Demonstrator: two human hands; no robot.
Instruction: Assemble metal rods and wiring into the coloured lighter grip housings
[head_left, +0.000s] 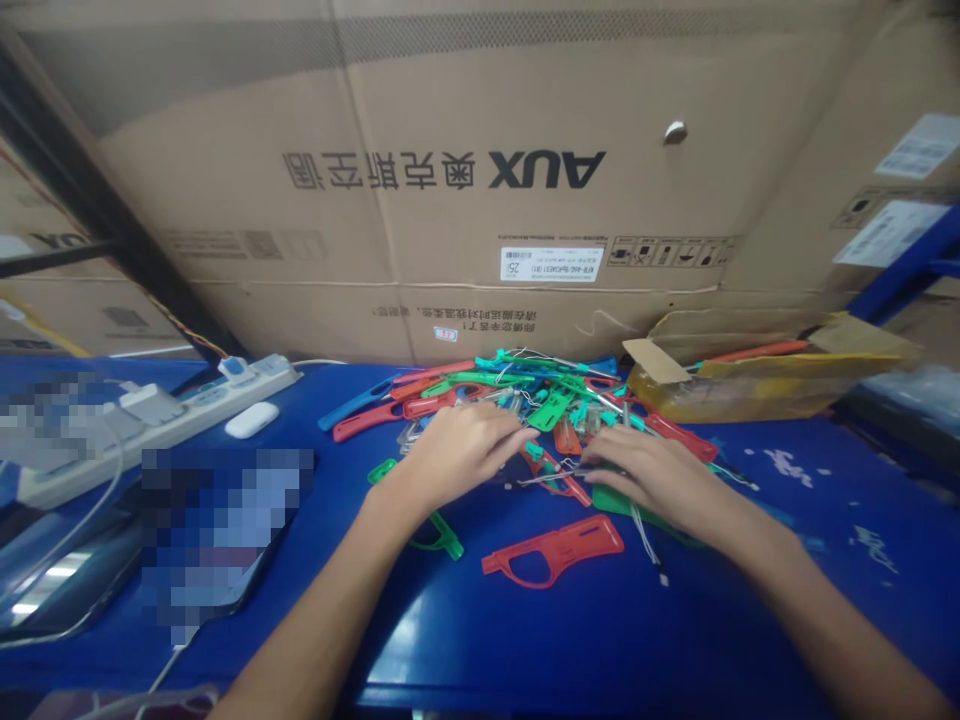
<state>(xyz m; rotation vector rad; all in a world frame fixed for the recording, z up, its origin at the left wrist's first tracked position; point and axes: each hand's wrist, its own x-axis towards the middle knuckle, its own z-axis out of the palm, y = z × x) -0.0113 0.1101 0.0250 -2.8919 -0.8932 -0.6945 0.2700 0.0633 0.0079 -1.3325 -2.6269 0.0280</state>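
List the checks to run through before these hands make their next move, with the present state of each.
1. Both hands in view, left hand and right hand: ok.
2. Left hand's grip visible: cannot tell, fingertips blurred over the parts pile.
3. Pile sorted by colour: not ok, red, green and blue mixed.
4. Front red plastic shell apart from both hands: ok.
5. Small cardboard box open: ok.

A small workshop, by the heaped plastic lighter casings (pixel 555 408) and wires on a blue bench (pixel 420 630).
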